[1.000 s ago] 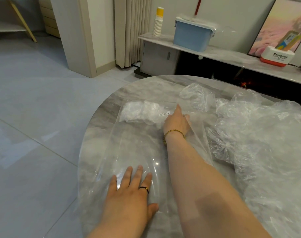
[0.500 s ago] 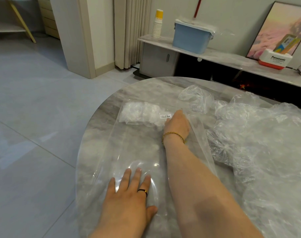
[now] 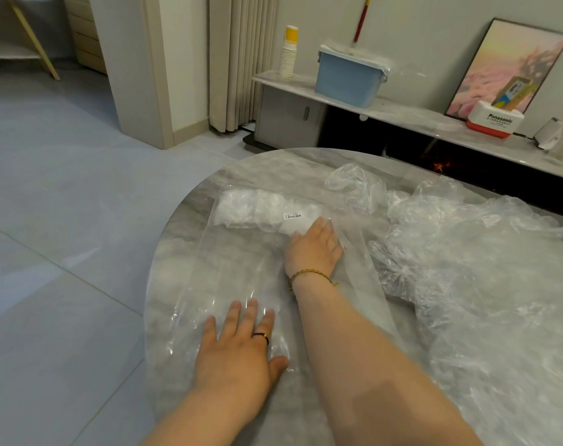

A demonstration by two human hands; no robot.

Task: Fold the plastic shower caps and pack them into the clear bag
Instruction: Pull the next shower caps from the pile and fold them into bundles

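Note:
A long clear bag (image 3: 235,268) lies flat on the round marble table (image 3: 190,207). At its far end sit folded white shower caps (image 3: 254,209) under a small barcode label. My right hand (image 3: 313,247) is inside the bag, fingers straight, pushing against the folded caps. My left hand (image 3: 241,342) lies flat on top of the bag's near end, fingers spread, pressing it to the table. A loose heap of crumpled shower caps (image 3: 466,259) covers the right side of the table.
The table's curved left edge drops to a grey tiled floor (image 3: 64,236). Behind stands a low shelf with a blue lidded box (image 3: 349,78), a stack of paper cups (image 3: 288,56), a white and red Panasonic box (image 3: 492,120) and a framed picture.
My right hand has drawn back a little toward me inside the bag and its fingers have spread flatter. My left hand stays pressed on the bag's near end.

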